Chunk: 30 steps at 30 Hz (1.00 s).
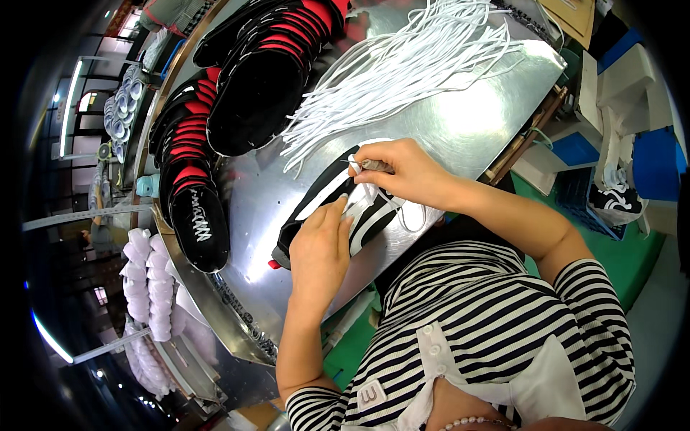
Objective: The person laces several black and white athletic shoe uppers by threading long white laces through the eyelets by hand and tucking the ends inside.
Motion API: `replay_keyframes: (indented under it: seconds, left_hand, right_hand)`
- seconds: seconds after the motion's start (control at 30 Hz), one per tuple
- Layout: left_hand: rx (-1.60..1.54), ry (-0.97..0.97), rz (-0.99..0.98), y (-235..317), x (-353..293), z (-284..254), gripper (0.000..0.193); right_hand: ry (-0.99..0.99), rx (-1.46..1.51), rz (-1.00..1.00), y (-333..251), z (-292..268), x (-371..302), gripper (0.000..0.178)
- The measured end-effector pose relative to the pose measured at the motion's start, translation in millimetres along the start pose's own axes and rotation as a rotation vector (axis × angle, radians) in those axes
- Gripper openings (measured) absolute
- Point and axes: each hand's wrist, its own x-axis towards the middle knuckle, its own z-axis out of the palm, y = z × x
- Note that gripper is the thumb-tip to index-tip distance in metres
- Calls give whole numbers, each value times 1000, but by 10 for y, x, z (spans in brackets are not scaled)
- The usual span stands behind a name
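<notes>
A black shoe upper [327, 177] with white stripes lies on the metal table in front of me. My left hand [320, 241] grips its near side, the fingertips pressed together by the lace opening. Over the upper's far end, my right hand [394, 169] is closed round a small tool with a brownish handle [377, 166] and a thin tip. White shoelace [412, 218] runs at the fingers of my right hand, and a loop of it hangs to the right of the upper. The exact point where tip and lace meet is too small to make out.
A heap of white laces [402, 68] spreads across the back of the metal table [460, 118]. Stacked black and red uppers [255, 100] stand at the left, one laced upper [200, 228] in front. White shoe parts [147, 284] hang beyond the left edge; a blue crate [589, 205] stands right.
</notes>
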Motion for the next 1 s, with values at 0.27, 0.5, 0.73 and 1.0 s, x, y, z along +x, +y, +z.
replay_keyframes:
  seconds: [0.27, 0.5, 0.73, 1.0]
  left_hand:
    - [-25, -153, -198, 5, 356, 196, 19]
    - [-132, -136, -267, -77, 376, 291, 22]
    - [-178, -144, -310, -150, 372, 340, 24]
    - [-262, -88, -43, -99, 220, 383, 17]
  right_hand:
    - [70, -21, -58, 231, 92, 80, 26]
    - [-59, 8, 150, 176, -57, -343, 19]
    - [-89, -101, 155, 231, -19, -466, 17]
    - [-185, -555, 98, 96, 22, -343, 17]
